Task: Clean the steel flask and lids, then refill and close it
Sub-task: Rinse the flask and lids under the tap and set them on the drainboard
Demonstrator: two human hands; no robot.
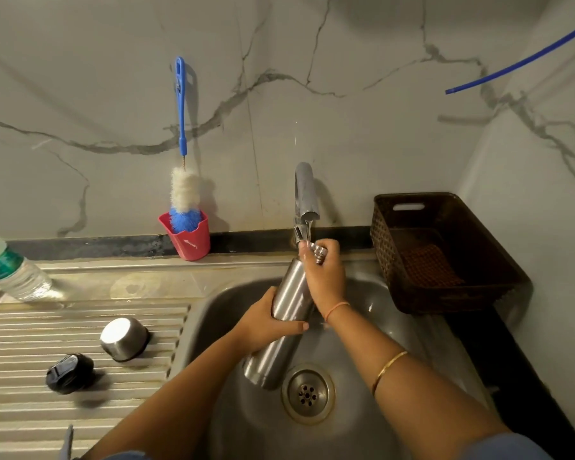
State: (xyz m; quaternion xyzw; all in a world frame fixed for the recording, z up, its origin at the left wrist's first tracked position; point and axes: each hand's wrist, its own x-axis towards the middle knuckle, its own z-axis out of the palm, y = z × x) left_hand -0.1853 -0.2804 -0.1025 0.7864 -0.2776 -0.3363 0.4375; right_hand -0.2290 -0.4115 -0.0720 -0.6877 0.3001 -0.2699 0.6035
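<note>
The steel flask [287, 313] is held tilted over the sink [362, 360], its threaded mouth up under the running tap [306, 197]. My left hand [266, 322] grips the flask around its middle. My right hand [324, 272] is curled around the flask's neck, right where the water stream lands. On the ribbed draining board [30, 410] to the left lie the steel cup lid [124, 338], upside down, and the black stopper lid [69, 371].
A blue bottle brush [183, 180] stands in a red cup [187, 239] at the back wall. A plastic water bottle [9, 267] lies at the far left. A dark woven basket [445, 254] sits right of the sink. The drain [307, 393] lies below the flask.
</note>
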